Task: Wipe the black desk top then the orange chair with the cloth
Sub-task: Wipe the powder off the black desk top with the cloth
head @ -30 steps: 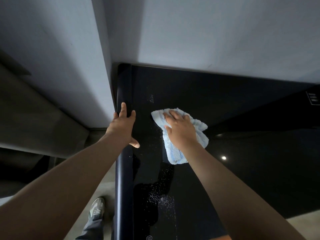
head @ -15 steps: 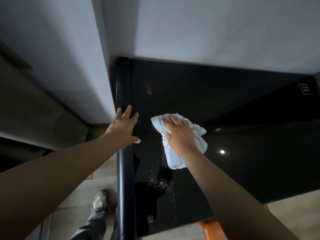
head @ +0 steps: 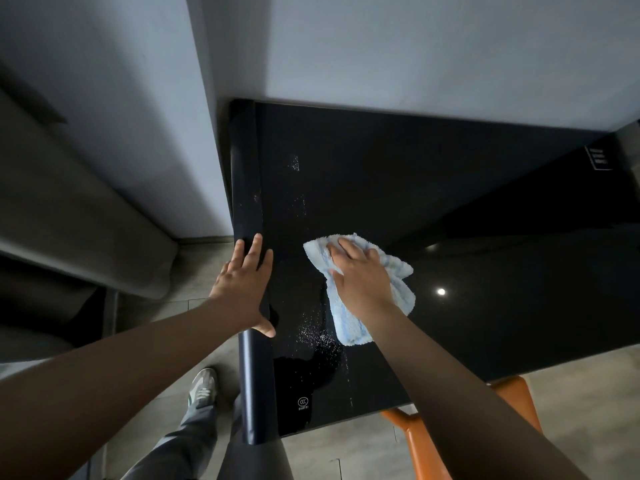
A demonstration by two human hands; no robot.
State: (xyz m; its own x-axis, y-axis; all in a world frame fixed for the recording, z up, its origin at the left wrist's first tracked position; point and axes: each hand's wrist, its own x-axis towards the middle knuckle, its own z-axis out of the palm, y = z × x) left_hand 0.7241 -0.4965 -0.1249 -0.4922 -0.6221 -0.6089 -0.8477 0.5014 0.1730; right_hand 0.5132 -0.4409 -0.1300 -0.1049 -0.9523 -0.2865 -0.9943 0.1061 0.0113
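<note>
The glossy black desk top (head: 433, 188) fills the middle of the view, with pale specks of dust on its left part. A light blue cloth (head: 349, 323) lies on it. My right hand (head: 360, 275) presses flat on the cloth, fingers spread over its upper part. My left hand (head: 244, 289) rests with straight fingers on the desk's rounded left edge, thumb on the top. The orange chair (head: 419, 441) shows below the desk's near edge, mostly hidden by my right forearm.
A pale wall (head: 415, 57) runs along the desk's far edge and left side. Grey sofa-like furniture (head: 69, 216) stands at the left. My shoe (head: 202, 388) and trouser leg are on the tiled floor beside the desk's left edge.
My right hand has drawn the cloth toward me along the desk's left part. The view has tilted down, so the desk's near edge and the orange chair now show. The left hand stays on the edge.
</note>
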